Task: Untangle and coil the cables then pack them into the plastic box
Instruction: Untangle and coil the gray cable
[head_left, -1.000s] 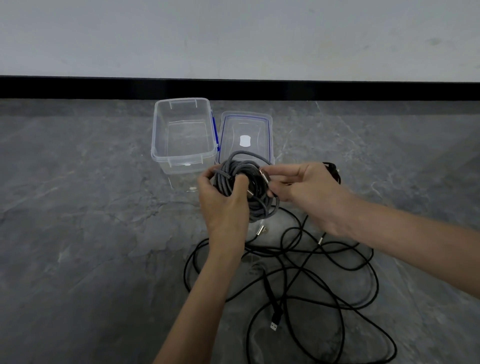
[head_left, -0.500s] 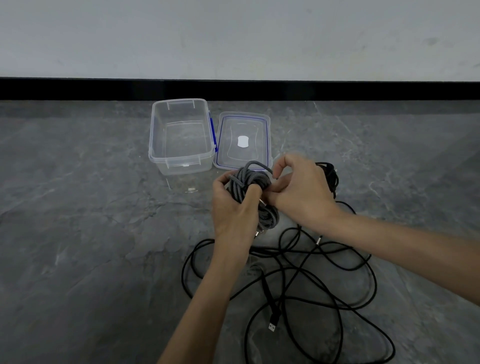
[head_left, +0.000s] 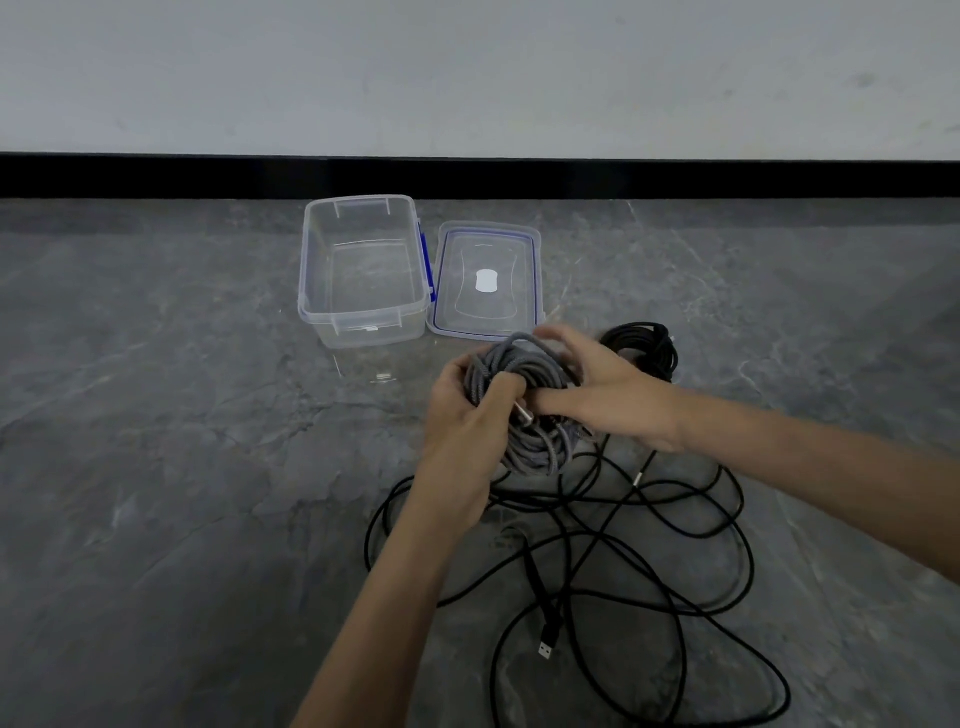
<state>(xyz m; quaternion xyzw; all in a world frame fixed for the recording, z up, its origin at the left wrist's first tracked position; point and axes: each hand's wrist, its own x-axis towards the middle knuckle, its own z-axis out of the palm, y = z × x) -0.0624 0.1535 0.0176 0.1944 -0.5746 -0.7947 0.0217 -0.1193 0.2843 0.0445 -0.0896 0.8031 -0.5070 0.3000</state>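
A coil of grey braided cable (head_left: 530, 447) is held above the floor between both hands. My left hand (head_left: 467, 415) grips its left side, fingers curled through the loops. My right hand (head_left: 608, 395) holds the right side, its fingers reaching over the top of the coil. A silver plug sticks out between the hands. A loose black cable (head_left: 613, 571) sprawls tangled on the floor below, its USB plug (head_left: 545, 649) lying near me. A coiled black cable (head_left: 649, 343) lies behind my right hand. The clear plastic box (head_left: 363, 312) stands open and holds nothing.
The box's lid (head_left: 485, 280), clear with a blue seal, lies flat just right of the box. A black skirting strip (head_left: 467, 176) and a pale wall run across the back. The floor is grey stone.
My right hand has moved from pinching the plug end to reaching over the coil's top and right side. The coil has dropped slightly; my left hand keeps its grip.
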